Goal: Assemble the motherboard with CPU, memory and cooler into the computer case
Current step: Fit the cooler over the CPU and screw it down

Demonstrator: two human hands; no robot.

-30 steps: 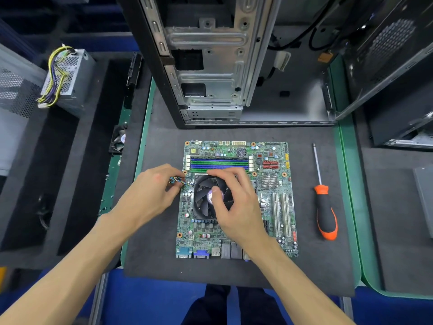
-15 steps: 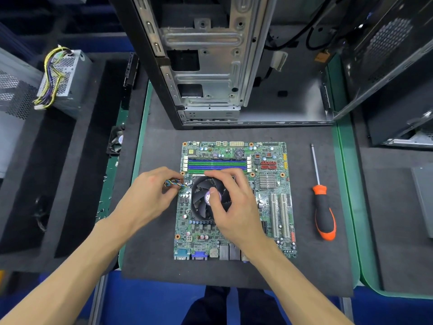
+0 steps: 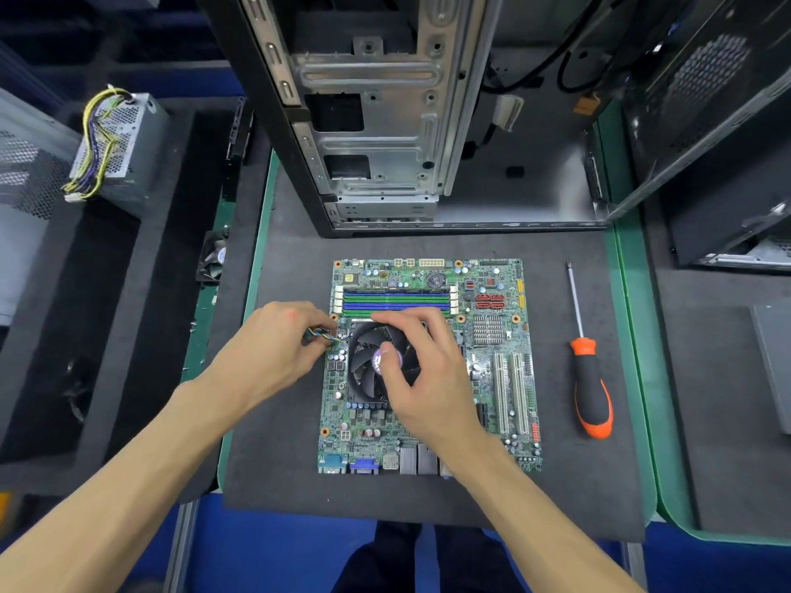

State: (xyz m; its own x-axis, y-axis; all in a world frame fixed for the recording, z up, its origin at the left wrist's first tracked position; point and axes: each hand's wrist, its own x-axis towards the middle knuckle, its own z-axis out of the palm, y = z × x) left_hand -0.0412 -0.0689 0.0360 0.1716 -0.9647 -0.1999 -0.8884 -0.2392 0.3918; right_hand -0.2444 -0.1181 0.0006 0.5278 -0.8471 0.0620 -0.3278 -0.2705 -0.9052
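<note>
Motherboard (image 3: 492, 378) lies flat on the dark foam mat (image 3: 278, 464), just in front of the open computer case (image 3: 385, 122). We take the board as our landmark.

Cooler (image 3: 370, 370) sits on the board's left-centre, fan up, just below the blue and green memory slots (image 3: 396, 299).

Right hand (image 3: 428, 378) rests over the cooler, fingers curled round its far and right edges, thumb pressing the fan hub.

Left hand (image 3: 274, 353) is at the board's left edge, fingertips pinched together on the fan cable (image 3: 321, 334), whose coloured wires run to the cooler.

Screwdriver (image 3: 588, 370), orange and black handle, lies on the mat right of the board, apart from it. Power supply (image 3: 120, 147) stands well off to the board's far left.
</note>
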